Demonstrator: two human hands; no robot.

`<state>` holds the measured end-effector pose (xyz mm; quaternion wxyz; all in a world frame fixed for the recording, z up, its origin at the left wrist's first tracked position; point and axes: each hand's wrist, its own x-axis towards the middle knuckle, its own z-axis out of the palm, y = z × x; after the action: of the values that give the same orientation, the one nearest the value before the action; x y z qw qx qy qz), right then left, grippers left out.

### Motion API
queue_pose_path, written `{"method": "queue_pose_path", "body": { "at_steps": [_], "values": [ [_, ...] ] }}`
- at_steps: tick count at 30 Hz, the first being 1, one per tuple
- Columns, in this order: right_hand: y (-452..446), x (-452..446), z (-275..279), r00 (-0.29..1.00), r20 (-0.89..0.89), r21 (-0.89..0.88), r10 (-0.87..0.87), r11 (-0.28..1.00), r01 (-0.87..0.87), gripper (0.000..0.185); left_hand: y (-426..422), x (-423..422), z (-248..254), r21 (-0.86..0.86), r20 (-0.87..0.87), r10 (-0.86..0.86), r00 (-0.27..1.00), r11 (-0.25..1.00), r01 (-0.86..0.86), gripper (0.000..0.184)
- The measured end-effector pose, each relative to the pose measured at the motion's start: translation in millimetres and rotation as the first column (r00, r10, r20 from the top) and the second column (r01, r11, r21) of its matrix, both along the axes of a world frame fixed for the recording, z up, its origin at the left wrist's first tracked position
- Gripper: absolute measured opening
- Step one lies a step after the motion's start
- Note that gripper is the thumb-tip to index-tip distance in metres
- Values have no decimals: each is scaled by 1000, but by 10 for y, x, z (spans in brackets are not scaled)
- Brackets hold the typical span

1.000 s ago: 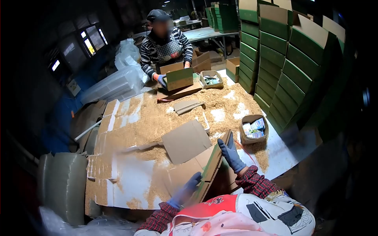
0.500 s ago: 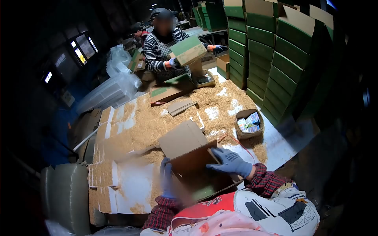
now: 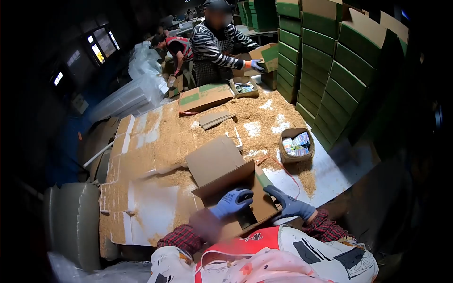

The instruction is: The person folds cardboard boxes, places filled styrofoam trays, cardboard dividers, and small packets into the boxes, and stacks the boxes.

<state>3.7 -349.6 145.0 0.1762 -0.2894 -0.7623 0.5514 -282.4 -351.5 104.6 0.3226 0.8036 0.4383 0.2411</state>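
An open cardboard box (image 3: 264, 203), brown inside with a green outer patch, stands at the table's near edge. My left hand (image 3: 232, 203), in a blue-grey glove, reaches over the box with its fingers curled; whether it holds anything is hidden. At the box's right side, my right hand (image 3: 290, 205) is gloved too, its fingers spread and the thumb apart, near the box's wall. A flat grey-brown cardboard sheet (image 3: 214, 160) lies just beyond the box.
Wood shavings (image 3: 174, 137) cover much of the white table (image 3: 153, 207). A small box of colourful packets (image 3: 297, 146) sits at right, beside tall stacks of green boxes (image 3: 351, 70). Across the table a co-worker (image 3: 212, 47) holds a green-and-brown box; another person bends behind.
My left hand has moved from the box's left side to over its opening, and the box has turned. Across the table, the co-worker has carried a box right, to the stacks.
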Motion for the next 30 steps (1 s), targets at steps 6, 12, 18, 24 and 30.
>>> {"method": "queue_pose_path", "body": {
  "at_steps": [6, 12, 18, 24, 30],
  "values": [
    [119, -335, -522, 868, -98, -424, -486, 810, 405, 82, -468, -481, 560, 131, 161, 72, 984, 987, -94, 51],
    [434, -76, -533, 999, -36, 240, -28, 970, 36, 54, -1102, -1074, 335, 332, -320, -66, 945, 927, 177, 76],
    [651, -483, 490, 921, -384, -244, -70, 969, -28, 63, -697, -1061, -685, -631, 521, 786, 333, 618, -470, 53],
    [1125, -770, -775, 934, 325, 323, -151, 946, 41, 52, -1388, -1300, -1526, -443, 67, 910, 408, 394, -805, 44],
    [1149, -857, -882, 869, 377, 306, -320, 929, 210, 42, -2253, -4086, -1211, 382, -699, 670, -249, 56, -922, 77]
  ]
}}
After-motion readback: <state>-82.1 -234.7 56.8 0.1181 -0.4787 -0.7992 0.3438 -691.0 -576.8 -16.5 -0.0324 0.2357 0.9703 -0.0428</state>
